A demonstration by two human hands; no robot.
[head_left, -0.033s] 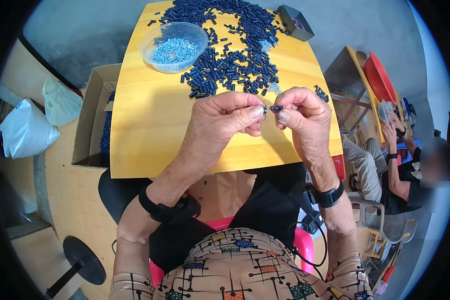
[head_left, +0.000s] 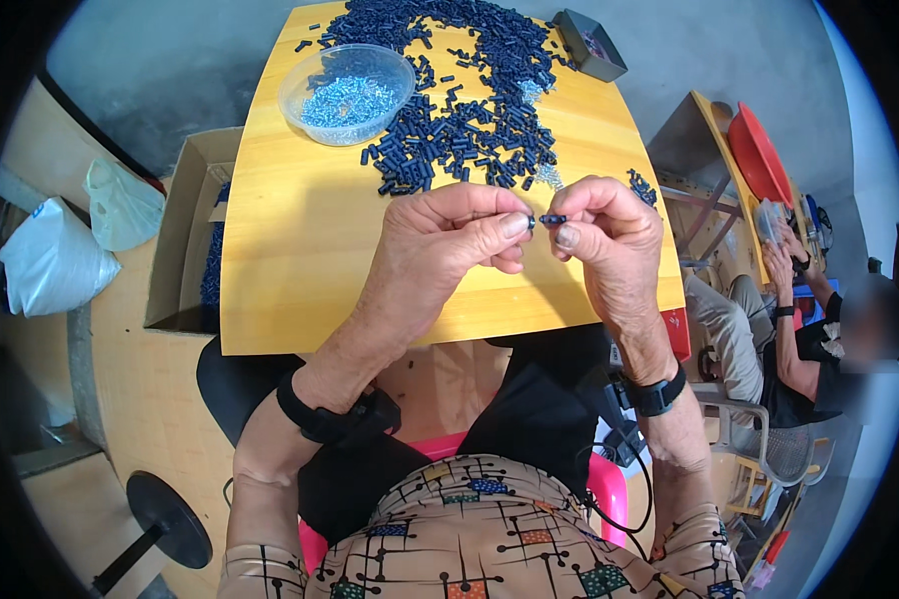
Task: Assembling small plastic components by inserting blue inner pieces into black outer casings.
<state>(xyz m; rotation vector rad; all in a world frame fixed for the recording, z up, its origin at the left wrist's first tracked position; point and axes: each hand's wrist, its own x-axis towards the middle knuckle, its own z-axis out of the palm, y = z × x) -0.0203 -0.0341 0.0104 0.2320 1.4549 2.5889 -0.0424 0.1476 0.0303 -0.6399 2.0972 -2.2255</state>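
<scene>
Both hands are raised over a yellow wooden table (head_left: 300,290). A small dark blue cylindrical piece (head_left: 552,219) lies crosswise between my fingertips. My right hand (head_left: 614,245) pinches it with thumb and forefinger. My left hand (head_left: 449,245) pinches its other end. Just beyond my hands a large heap of the same dark blue pieces (head_left: 469,110) spreads over the far half of the table. At the far left stands a clear plastic bowl (head_left: 348,95) with small silvery-blue parts in it.
A small grey box (head_left: 589,45) sits at the table's far right corner. An open cardboard box (head_left: 182,240) and white bags (head_left: 55,260) are on the floor at left. At right another person (head_left: 799,339) sits by a second table with a red bowl (head_left: 759,155).
</scene>
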